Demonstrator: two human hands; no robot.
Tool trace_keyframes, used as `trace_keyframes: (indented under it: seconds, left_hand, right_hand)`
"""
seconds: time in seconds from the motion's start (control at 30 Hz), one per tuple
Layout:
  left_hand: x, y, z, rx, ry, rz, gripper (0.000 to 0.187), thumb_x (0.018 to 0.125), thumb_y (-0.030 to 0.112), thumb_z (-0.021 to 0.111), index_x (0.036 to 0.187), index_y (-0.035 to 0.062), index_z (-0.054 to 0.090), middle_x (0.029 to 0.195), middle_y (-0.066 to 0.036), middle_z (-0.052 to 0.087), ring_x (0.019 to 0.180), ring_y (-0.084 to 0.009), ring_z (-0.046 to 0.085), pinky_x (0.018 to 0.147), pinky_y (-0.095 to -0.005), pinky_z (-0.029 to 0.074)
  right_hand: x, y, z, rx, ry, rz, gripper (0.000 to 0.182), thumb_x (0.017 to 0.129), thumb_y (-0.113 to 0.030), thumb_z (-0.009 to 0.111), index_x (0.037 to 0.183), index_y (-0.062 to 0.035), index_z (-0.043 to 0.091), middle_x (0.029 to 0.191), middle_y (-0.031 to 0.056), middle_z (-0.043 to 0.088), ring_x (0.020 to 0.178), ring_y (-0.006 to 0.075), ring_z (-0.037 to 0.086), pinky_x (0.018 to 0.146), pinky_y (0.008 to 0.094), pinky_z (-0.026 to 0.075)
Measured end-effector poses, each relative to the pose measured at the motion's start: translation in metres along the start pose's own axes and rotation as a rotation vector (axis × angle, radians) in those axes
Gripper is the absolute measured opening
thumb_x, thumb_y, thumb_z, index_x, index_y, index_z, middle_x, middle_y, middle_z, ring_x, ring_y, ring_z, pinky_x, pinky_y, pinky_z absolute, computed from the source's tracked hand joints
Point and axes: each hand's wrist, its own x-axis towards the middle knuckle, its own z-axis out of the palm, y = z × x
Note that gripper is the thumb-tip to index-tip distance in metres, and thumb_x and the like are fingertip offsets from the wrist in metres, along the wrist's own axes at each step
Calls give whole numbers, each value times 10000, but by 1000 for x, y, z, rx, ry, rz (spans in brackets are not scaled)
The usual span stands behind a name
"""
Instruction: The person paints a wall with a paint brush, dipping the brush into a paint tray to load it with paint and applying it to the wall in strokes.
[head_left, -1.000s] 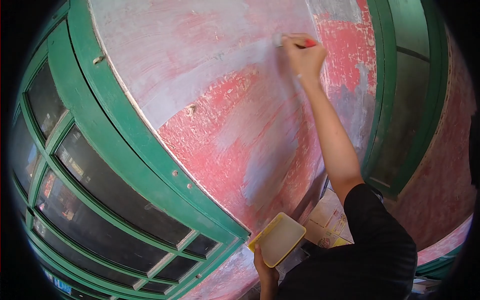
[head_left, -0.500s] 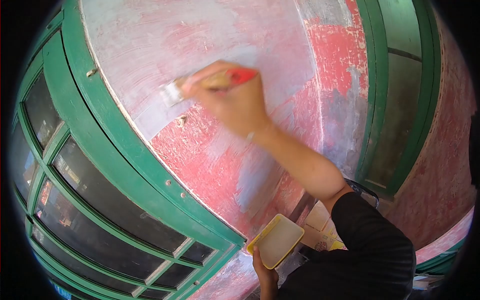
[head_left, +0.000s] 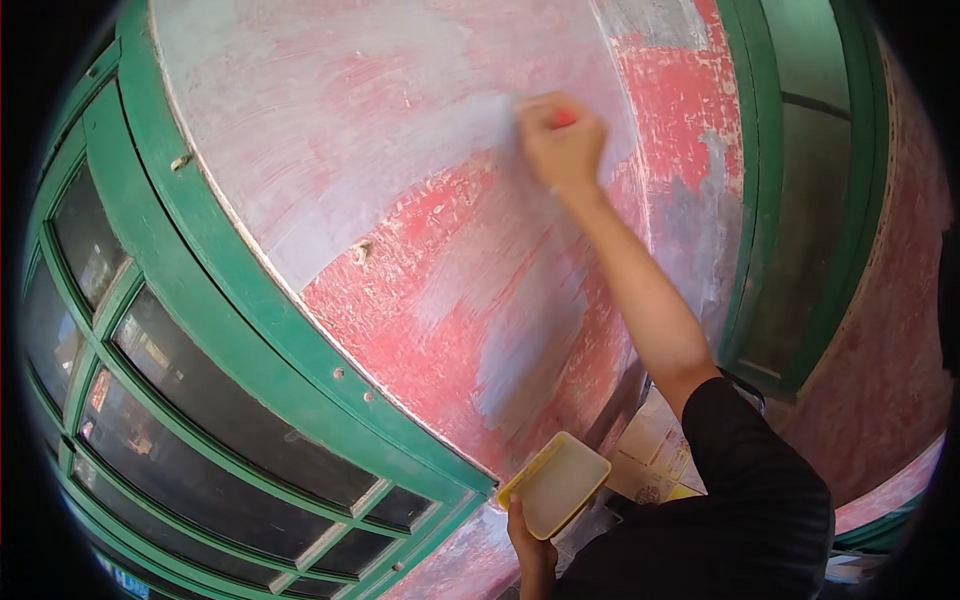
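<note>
My right hand (head_left: pixel 562 150), raised to the upper middle of the wall, is closed around a paintbrush (head_left: pixel 566 117). Only the red end of its handle shows; the bristles are hidden behind the blurred hand. Under it, the pink wall (head_left: pixel 400 330) is partly covered with streaks of thin whitish paint, and patches of flaking red remain visible lower down. At the bottom, my left hand (head_left: pixel 532 545) grips the near edge of a yellow-rimmed rectangular tub (head_left: pixel 603 470), with the thumb over the rim. Pale, whitish liquid fills its inside.
A green-framed window (head_left: pixel 150 190) with dark panes borders the wall on the left. On the right stands another green frame (head_left: pixel 760 200). A small peg-like stub (head_left: pixel 361 252) sticks out of the wall. Printed cardboard (head_left: pixel 645 455) lies below, beside my black sleeve (head_left: pixel 750 450).
My right hand has swept to the right and slightly up across the wall with the paintbrush. The left hand and tub stay almost in place.
</note>
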Motion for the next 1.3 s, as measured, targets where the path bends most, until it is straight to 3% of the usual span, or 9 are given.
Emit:
trace_keyframes:
  seconds: [0.1, 0.37, 0.43, 0.67, 0.77, 0.83, 1.07, 1.23, 1.3]
  left_hand:
    - [2, 0, 3, -2, -14, 6, 511, 1038, 416, 477, 1344, 8, 502, 1279, -120, 617, 1172, -223, 606, 1014, -370, 461]
    - [13, -5, 14, -7, -43, -21, 514, 1049, 439, 436, 1342, 21, 499, 1274, -124, 612, 1172, -232, 601, 1021, -375, 454]
    - [8, -8, 13, -16, -27, -34, 501, 1059, 438, 408, 1328, 27, 509, 1254, -118, 622, 1159, -230, 605, 1014, -371, 458]
    - [2, -8, 9, -29, -27, -30, 512, 1046, 433, 454, 1338, 14, 500, 1267, -120, 616, 1168, -227, 600, 1015, -370, 452]
    - [-2, -6, 16, -35, -16, -36, 495, 1053, 431, 433, 1328, 27, 506, 1250, -115, 621, 1156, -222, 602, 1011, -369, 452]
    - [-2, -6, 16, -18, -8, -35, 480, 1059, 431, 413, 1318, 40, 512, 1237, -111, 624, 1147, -219, 603, 1008, -369, 452]
    - [8, -15, 18, -13, -64, -56, 490, 1059, 430, 412, 1338, 39, 506, 1265, -109, 616, 1162, -225, 603, 1015, -374, 461]
    - [5, -13, 20, -5, -96, -62, 484, 1059, 425, 414, 1338, 40, 504, 1260, -108, 616, 1162, -222, 603, 1015, -372, 460]
    - [0, -8, 24, -9, -46, -67, 483, 1058, 424, 417, 1337, 40, 502, 1249, -107, 618, 1157, -223, 604, 1013, -370, 459]
  right_hand:
    - [-64, -67, 0, 61, -146, -461, 189, 705, 53, 676, 660, -62, 533, 707, 41, 599, 613, 252, 572, 537, 368, 440]
    - [-92, -80, -62, 554, -690, -149, 37, 847, -73, 749, 835, -70, 714, 822, 51, 697, 766, 150, 679, 672, 280, 533]
    - [-64, -47, -53, 428, -599, 236, 69, 845, -91, 786, 882, -48, 747, 912, 85, 745, 821, 148, 695, 748, 310, 559]
    - [22, 52, -41, 80, -16, 204, 20, 813, -47, 757, 810, -28, 750, 814, 64, 751, 743, 106, 674, 690, 254, 528]
    - [-10, 35, -22, 197, -29, -40, 49, 800, -22, 725, 829, -60, 736, 829, 75, 734, 740, 166, 686, 665, 295, 531]
    - [-47, -8, -15, -87, -139, -502, 63, 809, 20, 702, 796, -41, 692, 749, 75, 661, 686, 188, 662, 607, 297, 518]
    - [-116, -106, -56, 513, -715, -253, 96, 817, 17, 713, 782, -63, 673, 862, 87, 690, 789, 238, 693, 639, 296, 537]
    - [-83, -42, -37, 427, -426, -248, 62, 817, -47, 756, 877, -65, 750, 842, 60, 727, 732, 183, 679, 663, 294, 535]
    - [-63, -7, -39, 474, -377, 57, 45, 804, -43, 770, 842, -38, 748, 871, 80, 750, 733, 135, 668, 674, 257, 531]
